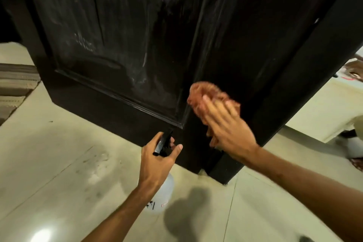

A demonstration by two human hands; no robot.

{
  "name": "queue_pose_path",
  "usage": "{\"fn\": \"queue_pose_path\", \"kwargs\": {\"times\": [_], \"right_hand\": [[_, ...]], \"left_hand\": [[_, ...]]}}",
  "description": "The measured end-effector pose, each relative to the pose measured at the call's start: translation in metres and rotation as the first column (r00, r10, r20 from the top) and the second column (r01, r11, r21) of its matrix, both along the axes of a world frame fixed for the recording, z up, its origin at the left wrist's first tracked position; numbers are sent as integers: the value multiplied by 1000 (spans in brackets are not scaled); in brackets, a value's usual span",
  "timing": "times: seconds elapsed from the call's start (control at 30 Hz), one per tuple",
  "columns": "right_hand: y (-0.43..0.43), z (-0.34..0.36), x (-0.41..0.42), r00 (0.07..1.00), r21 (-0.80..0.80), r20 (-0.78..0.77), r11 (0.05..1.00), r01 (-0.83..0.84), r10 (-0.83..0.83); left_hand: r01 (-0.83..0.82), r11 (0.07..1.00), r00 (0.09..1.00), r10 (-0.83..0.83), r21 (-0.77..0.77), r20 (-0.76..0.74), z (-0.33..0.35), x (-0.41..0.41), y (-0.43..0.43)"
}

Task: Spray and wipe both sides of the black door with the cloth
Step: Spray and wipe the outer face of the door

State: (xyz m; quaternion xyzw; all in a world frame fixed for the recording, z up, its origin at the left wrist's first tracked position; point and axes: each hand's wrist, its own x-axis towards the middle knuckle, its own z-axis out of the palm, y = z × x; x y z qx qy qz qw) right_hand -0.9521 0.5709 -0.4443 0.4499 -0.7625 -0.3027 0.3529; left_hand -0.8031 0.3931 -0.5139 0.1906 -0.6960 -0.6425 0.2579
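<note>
While the right hand [227,125] presses a fuzzy orange cloth [206,98] flat-fingered against the glossy black wooden door [121,41] at centre frame, it's blurry. Left hand [157,161] below has its fingers curled round a translucent plastic spray bottle [164,194] with a black trigger.

Door [121,31] ahead, standing on floor [49,143]. Cloth [204,102] against door's lower right part, under right hand [229,125]. Left of it, bottle [164,192] in left hand [157,159], above floor.

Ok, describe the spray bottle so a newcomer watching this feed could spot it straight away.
Start at the tall black wooden door and drop to its lower corner above the pale tiled floor. There the left hand grips a translucent white plastic spray bottle by its black trigger head. The right hand presses a reddish-brown cloth instead.
</note>
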Motion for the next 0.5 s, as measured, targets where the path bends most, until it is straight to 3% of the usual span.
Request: {"fn": "queue_pose_path", "kwargs": {"times": [0.07, 0.1, 0.13, 0.27, 0.37, 0.43, 0.5], "right_hand": [[18, -62, 14, 989, 374, 151, 926, -58, 1], [30, -81, 15, 973, 465, 229, 879, -106, -4], [35, -88, 12, 969, 459, 246, 879, -132, 17], [25, -44, -4, 981, 74, 95, 981, -177, 170], [16, 13, -8, 986, -254, 64, 958, -132, 153], [5, 20, 0, 994, -283, 58, 957, -68, 88], [-2, 3, 6, 986, -137, 148, 989, -60, 80]], "left_hand": [[15, 1000, 1000, -15, 22, 25, -9, 6, 4], [18, 999, 999, -19, 50, 25, -9, 9, 6], [14, 997, 1000, -16, 70, 24, -8, 11, 5], [19, 999, 1000, -18, 39, -4, -2, 14, -4], [-1, 998, 1000, 3, 70, -30, 3, 14, -10], [-23, 994, 999, 27, 106, -43, 4, 14, -17], [-41, 992, 997, 48, 119, -54, 6, 15, -23]]}}
